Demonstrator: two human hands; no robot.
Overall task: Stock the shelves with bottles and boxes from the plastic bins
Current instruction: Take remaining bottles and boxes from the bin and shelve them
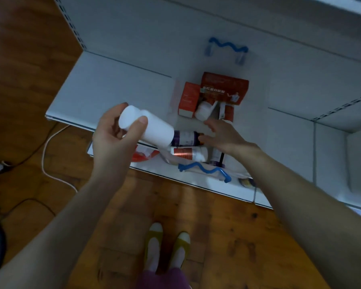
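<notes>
Left hand (113, 134) grips tilted white bottle (148, 128) near cap, right hand (223, 136) released above bin (204, 168); bottle may slip.

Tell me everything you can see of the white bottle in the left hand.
The white bottle is plain, opaque and plastic-looking, with a wide white cap and no label showing. It is tilted in the air, cap up-left, base down-right, over the left side of the clear bin. The left hand grips it at the cap end, thumb across the front, fingers behind. Nothing else plainly touches it.
</notes>
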